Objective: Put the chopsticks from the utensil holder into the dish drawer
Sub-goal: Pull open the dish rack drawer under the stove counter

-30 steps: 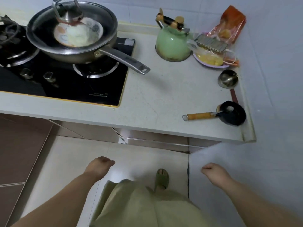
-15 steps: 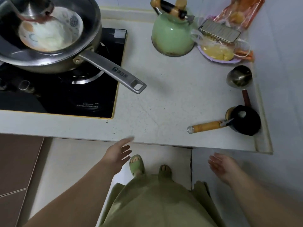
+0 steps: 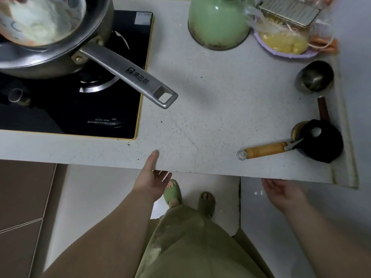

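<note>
No chopsticks, utensil holder or dish drawer can be seen in the head view. My left hand (image 3: pixel 151 179) is open at the front edge of the white counter (image 3: pixel 218 125); its thumb lies on top of the edge and its fingers reach underneath. My right hand (image 3: pixel 281 192) is open too, palm up, just below the counter edge further right, and its fingertips are hidden under the counter. Neither hand holds anything.
A steel pan (image 3: pixel 60 47) with a long handle (image 3: pixel 130 74) sits on the black stove (image 3: pixel 84 109) at left. A green kettle (image 3: pixel 217 23), a bagged plate of food (image 3: pixel 285 40), a small metal cup (image 3: pixel 315 78) and a wooden-handled tool (image 3: pixel 265 150) by a black object (image 3: pixel 321 141) stand on the counter.
I have stepped closer to the counter. Both hands rose from down by my legs to the counter's front edge and opened; the left thumb now rests on the edge.
</note>
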